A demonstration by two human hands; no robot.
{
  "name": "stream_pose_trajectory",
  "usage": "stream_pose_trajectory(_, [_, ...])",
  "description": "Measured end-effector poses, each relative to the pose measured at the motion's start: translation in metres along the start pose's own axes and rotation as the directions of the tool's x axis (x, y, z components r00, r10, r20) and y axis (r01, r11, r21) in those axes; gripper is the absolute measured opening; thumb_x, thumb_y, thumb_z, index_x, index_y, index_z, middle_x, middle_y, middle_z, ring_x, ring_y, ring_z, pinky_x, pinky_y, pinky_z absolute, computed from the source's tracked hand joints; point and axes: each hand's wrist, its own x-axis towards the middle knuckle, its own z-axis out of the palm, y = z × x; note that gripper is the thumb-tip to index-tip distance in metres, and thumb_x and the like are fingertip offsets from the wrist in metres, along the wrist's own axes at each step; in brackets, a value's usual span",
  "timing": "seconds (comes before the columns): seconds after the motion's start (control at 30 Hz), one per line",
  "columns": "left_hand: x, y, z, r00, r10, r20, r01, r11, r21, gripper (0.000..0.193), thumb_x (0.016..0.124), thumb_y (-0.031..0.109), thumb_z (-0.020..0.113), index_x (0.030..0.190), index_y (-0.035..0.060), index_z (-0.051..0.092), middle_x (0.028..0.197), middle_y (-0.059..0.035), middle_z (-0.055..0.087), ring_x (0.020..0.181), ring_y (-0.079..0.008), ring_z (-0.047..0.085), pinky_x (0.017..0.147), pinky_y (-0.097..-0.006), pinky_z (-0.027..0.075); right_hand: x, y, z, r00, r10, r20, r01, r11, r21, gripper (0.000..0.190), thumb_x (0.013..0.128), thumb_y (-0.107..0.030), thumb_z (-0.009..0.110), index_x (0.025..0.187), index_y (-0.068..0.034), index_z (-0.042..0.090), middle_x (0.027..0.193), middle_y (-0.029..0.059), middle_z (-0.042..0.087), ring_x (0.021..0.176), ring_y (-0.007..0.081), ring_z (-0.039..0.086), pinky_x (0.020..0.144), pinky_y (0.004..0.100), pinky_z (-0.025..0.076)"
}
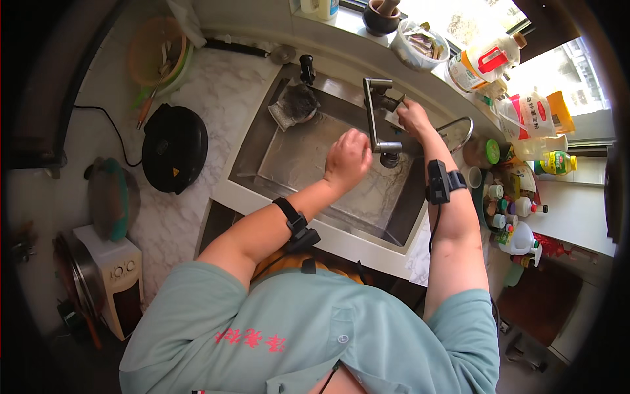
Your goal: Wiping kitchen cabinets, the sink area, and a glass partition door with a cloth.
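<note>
Over a stainless steel sink (285, 162) hangs my left hand (348, 155), fingers curled, just left of the outlet end of a jointed metal faucet (372, 115). Whether that hand holds anything is hidden. At the sink's back edge, my right hand (412, 117) reaches to the faucet's base, its fingers at the lever; their exact grip cannot be made out. A dark mesh scrubber (300, 100) lies with a pale cloth or sponge in the sink's back left corner, below a black dispenser top (307, 69). Some water shows on the sink floor.
A black round electric appliance (174, 147) and an orange and green basket (160, 56) stand on the marbled counter at left. Along the windowsill are a mortar with pestle (381, 18), a plastic tub (419, 47) and a large jug (485, 61). Several bottles and jars crowd the right side.
</note>
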Motion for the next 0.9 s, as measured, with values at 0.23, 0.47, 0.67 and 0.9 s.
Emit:
stream_pose_trajectory(0.23, [0.025, 0.015, 0.014, 0.742, 0.669, -0.046, -0.646, 0.732, 0.216, 0.046, 0.082, 0.042, 0.069, 0.115, 0.0113, 0.060, 0.111, -0.0076, 0.062, 0.107, -0.0234, 0.058, 0.107, -0.0461, 0.034, -0.023, 0.070, 0.012, 0.992, 0.125, 0.033, -0.128, 0.984, 0.126, 0.041, 0.086, -0.017, 0.064, 0.127, -0.016, 0.063, 0.091, 0.0052, 0.070, 0.070, 0.0144, 0.063, 0.061, 0.0316, 0.053])
stream_pose_trajectory(0.47, [0.114, -0.046, -0.068, 0.794, 0.490, 0.360, -0.583, 0.444, 0.681, 0.015, 0.077, 0.025, 0.062, 0.070, 0.0185, 0.073, 0.076, -0.0008, 0.063, 0.090, -0.0179, 0.064, 0.116, -0.0494, 0.027, -0.083, 0.117, 0.084, 0.975, 0.185, 0.120, -0.206, 0.961, 0.187, 0.028, 0.090, -0.003, 0.062, 0.114, -0.016, 0.067, 0.079, 0.0008, 0.067, 0.054, 0.0075, 0.047, 0.043, 0.0238, 0.036])
stream_pose_trajectory(0.67, [0.194, -0.074, -0.109, 0.746, 0.500, 0.440, -0.616, 0.266, 0.741, 0.015, 0.084, 0.012, 0.054, 0.087, 0.0177, 0.068, 0.101, 0.0028, 0.063, 0.120, -0.0164, 0.055, 0.120, -0.0487, 0.019, -0.104, 0.139, 0.137, 0.997, -0.078, 0.000, 0.078, 0.994, -0.071, 0.033, 0.095, -0.033, 0.058, 0.080, -0.006, 0.069, 0.067, 0.0100, 0.065, 0.057, 0.0204, 0.058, 0.055, 0.0369, 0.046])
stream_pose_trajectory(0.9, [0.157, -0.044, -0.054, 0.766, 0.632, -0.117, -0.521, 0.717, 0.463, 0.024, 0.080, 0.002, 0.056, 0.098, 0.0109, 0.069, 0.111, -0.0088, 0.065, 0.115, -0.0272, 0.055, 0.106, -0.0438, 0.039, -0.130, 0.072, 0.130, 0.977, 0.083, -0.196, -0.118, 0.978, -0.173, 0.050, 0.097, -0.043, 0.044, 0.097, -0.001, 0.070, 0.099, 0.0277, 0.066, 0.092, 0.0469, 0.062, 0.080, 0.0540, 0.047])
